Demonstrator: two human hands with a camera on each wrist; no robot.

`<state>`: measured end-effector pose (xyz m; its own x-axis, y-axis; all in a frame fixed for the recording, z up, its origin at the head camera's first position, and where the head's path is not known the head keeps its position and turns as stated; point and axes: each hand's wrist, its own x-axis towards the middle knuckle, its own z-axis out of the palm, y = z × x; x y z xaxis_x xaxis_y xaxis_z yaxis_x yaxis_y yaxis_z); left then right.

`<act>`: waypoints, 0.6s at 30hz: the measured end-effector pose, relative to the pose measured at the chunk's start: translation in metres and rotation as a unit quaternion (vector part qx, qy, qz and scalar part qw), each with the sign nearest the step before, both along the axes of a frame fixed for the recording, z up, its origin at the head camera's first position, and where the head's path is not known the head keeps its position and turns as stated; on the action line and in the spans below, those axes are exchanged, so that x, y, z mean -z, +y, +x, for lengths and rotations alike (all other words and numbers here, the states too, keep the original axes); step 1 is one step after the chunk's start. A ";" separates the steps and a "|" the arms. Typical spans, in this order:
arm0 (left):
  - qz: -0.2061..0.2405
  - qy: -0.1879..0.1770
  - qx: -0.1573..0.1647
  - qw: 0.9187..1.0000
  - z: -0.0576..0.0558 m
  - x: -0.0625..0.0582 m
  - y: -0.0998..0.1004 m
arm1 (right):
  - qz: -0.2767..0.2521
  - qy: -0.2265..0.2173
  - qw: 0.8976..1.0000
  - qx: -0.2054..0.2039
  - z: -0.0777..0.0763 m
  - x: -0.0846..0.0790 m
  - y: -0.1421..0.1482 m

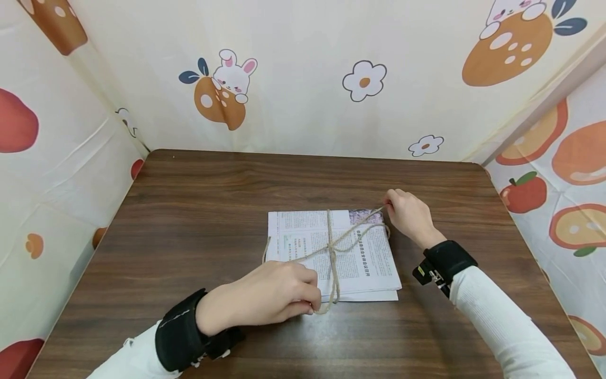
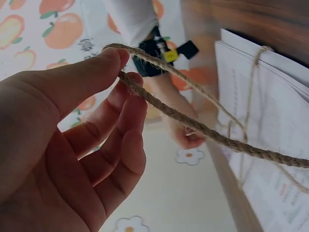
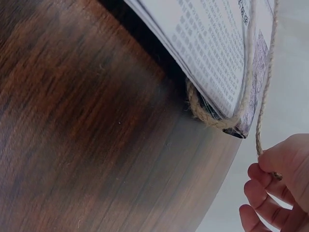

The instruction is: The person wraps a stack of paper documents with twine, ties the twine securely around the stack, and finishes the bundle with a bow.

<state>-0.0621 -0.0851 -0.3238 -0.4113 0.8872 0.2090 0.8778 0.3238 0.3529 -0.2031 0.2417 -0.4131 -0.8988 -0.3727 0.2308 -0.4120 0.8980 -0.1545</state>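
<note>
A stack of folded newspapers (image 1: 374, 279) lies on the table, wrapped crosswise with jute twine (image 1: 330, 246) that crosses near the middle of the top sheet. My left hand (image 1: 270, 292) is at the stack's near left corner; its thumb and index finger pinch a length of twine (image 2: 207, 131), doubled back at the fingertips in the left wrist view. At the far right corner, my right hand (image 1: 411, 217) pinches the other twine end (image 3: 263, 111) between thumb and forefinger. Twine also loops loosely round the stack's right edge.
The brown wood-grain table (image 1: 199, 210) runs back to a cream wall sheet (image 1: 293, 105) printed with rabbits and flowers. Fruit-patterned sheets (image 1: 525, 252) flank its sides. Each wrist wears a black strap (image 1: 450, 260) with a small camera.
</note>
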 end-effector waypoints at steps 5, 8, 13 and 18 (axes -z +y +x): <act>0.031 0.021 0.031 0.999 0.007 -0.009 -0.005 | 0.000 -0.008 1.000 0.008 0.001 0.001 0.000; 0.049 0.014 0.062 0.997 0.011 -0.013 -0.008 | -0.002 -0.010 1.000 0.010 0.001 0.000 0.000; 0.055 0.007 0.068 0.996 0.013 -0.017 -0.012 | 0.000 -0.008 1.000 0.014 0.002 0.001 0.001; 0.010 -0.004 -0.013 1.000 0.008 -0.008 -0.017 | -0.001 -0.007 1.000 0.014 0.003 0.000 0.001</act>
